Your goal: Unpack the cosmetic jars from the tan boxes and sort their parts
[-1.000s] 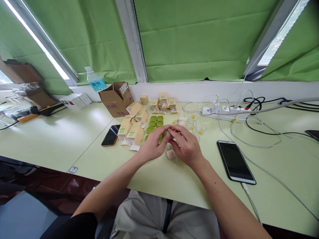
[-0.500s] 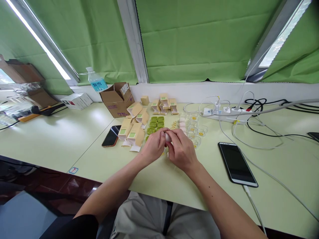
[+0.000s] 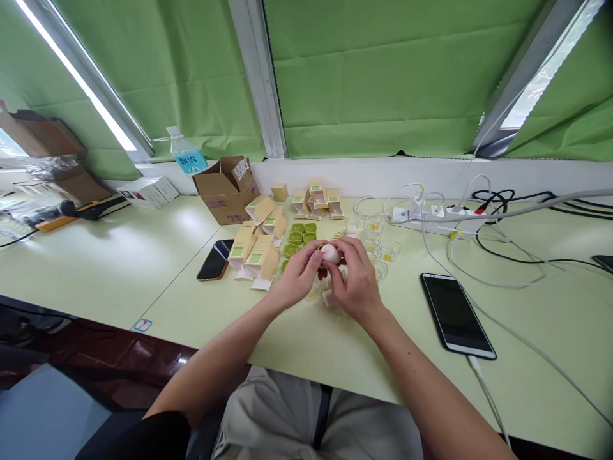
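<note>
Between my hands, above the middle of the table, is a small white rounded piece (image 3: pixel 331 253) with tiny dark marks on its surface. My left hand (image 3: pixel 301 271) grips it from the left with thumb and fingers. The fingers of my right hand (image 3: pixel 353 275) close around its right side. Just beyond my left hand are several green square cups (image 3: pixel 302 234). Several clear plastic cups (image 3: pixel 372 243) with yellow spots lie past my right hand. A pale pinkish piece (image 3: pixel 328 298) shows below my hands, partly covered by my right hand.
Several cream cardboard boxes (image 3: pixel 261 255) lie left of the green cups, near a dark phone (image 3: pixel 215 260). Behind them stand a brown carton (image 3: pixel 225 191) and a water bottle (image 3: pixel 186 152). A charging phone (image 3: pixel 457 315) and a power strip with cables (image 3: pixel 435 220) are at right.
My hands have turned the white piece and opened up around it, so more of its surface shows. My right-hand fingers have lifted slightly. The camera view has shifted a little.
</note>
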`<state>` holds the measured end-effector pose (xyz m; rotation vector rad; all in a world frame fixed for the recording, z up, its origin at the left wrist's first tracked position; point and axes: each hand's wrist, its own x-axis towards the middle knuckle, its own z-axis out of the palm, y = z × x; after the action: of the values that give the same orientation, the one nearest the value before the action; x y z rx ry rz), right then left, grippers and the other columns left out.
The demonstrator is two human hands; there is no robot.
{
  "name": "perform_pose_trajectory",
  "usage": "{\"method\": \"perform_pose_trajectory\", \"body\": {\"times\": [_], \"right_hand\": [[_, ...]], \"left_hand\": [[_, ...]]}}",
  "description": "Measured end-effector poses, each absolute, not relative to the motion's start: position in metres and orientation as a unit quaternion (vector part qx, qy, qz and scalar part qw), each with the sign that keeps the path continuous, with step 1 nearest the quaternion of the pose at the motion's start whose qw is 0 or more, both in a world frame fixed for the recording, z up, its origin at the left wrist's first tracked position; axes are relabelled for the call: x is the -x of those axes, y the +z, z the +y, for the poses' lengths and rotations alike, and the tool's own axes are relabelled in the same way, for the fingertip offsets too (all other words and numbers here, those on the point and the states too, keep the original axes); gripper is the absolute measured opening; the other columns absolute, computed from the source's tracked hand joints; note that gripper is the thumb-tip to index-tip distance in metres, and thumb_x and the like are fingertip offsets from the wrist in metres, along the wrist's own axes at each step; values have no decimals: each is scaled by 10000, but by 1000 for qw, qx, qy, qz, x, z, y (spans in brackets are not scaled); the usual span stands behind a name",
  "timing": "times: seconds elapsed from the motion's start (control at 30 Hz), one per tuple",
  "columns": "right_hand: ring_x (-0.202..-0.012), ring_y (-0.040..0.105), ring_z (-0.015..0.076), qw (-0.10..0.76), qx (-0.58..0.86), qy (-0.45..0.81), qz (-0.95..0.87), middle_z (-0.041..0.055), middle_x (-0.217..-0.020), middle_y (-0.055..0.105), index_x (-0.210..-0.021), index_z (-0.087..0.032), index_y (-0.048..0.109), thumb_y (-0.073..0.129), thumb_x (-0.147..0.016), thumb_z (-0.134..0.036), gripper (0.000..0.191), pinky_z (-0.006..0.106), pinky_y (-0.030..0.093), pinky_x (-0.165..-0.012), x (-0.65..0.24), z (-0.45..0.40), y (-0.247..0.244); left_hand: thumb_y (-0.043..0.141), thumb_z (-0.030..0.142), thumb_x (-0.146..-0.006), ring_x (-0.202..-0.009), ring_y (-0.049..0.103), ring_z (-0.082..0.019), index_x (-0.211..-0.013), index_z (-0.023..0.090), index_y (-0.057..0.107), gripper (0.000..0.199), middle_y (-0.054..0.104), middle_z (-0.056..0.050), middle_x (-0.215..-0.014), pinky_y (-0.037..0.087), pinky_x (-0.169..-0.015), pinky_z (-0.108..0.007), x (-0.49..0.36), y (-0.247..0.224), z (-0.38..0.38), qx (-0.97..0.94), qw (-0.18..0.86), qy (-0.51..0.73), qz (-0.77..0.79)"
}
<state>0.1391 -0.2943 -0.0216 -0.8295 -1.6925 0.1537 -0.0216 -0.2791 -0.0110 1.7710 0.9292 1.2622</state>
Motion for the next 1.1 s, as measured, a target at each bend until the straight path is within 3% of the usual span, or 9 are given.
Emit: {"method": "perform_pose_trajectory", "body": {"times": [0.17,0.27,0.33,0.47,0.57,0.6,0.77,0.87,1.1], "right_hand": [[-985,726,219,638,376,232,-631,88,-1202,736,-1203,-255,701,704,-1011,-394,237,358,640,-781,-149,-290,-7],[-961,738,211,687,382,293,-544,80,-1152,782,-1223,-248,718,759,-967,-500,361,358,637,-805,-161,-276,-1],[-965,739,212,678,392,299,-545,80,-1173,790,-1221,-243,741,799,-923,-472,380,372,636,-843,-169,-259,0],[-909,734,203,522,488,233,-660,94,-1245,776,-1204,-208,777,763,-889,-253,319,380,623,-870,-174,-213,1],[-1146,725,244,312,552,98,-767,121,-1357,752,-1322,-189,733,654,-939,-143,394,376,570,-1012,-165,-177,3],[-1208,712,267,284,556,86,-777,130,-1372,752,-1333,-187,730,648,-927,-108,422,383,550,-1036,-160,-167,4],[-1149,738,299,198,550,70,-808,144,-1229,813,-1222,-183,774,648,-909,-47,363,377,516,-1011,-137,-129,3],[-1132,743,289,168,543,60,-821,146,-1199,824,-1212,-173,776,643,-884,-8,390,387,479,-1085,-129,-122,-5],[-1180,744,280,178,531,43,-827,111,-1287,818,-1364,-189,721,655,-835,7,568,416,437,-1180,-133,-131,-5]], "left_hand": [[761,594,-962,-832,675,-168,-1328,196,699,544,738,-83,-1049,578,-714,-272,32,-19,-266,-704,371,495,350],[774,564,-958,-818,695,-164,-1334,202,682,530,742,-65,-1000,595,-732,-285,42,-20,-253,-673,370,525,365],[810,568,-923,-802,716,-164,-1334,198,659,574,752,-54,-971,611,-748,-299,50,-20,-244,-642,363,565,371],[878,559,-852,-853,760,-177,-1334,217,623,644,774,-43,-1001,635,-811,-324,60,-23,-229,-593,334,627,380],[903,544,-823,-907,780,-188,-1316,222,625,651,783,-49,-1026,639,-861,-338,62,-29,-223,-585,332,633,382],[905,541,-822,-917,784,-192,-1314,220,628,650,785,-53,-1028,639,-872,-342,62,-32,-222,-586,334,631,383],[905,527,-833,-940,785,-198,-1326,222,650,633,795,-68,-1062,641,-903,-346,61,-36,-221,-595,326,627,383],[914,515,-827,-978,786,-202,-1318,227,651,626,797,-72,-1095,643,-925,-351,60,-34,-221,-597,322,633,372],[935,519,-805,-974,812,-220,-1310,223,630,660,813,-68,-1065,653,-950,-380,60,-33,-221,-595,355,623,363]]}}
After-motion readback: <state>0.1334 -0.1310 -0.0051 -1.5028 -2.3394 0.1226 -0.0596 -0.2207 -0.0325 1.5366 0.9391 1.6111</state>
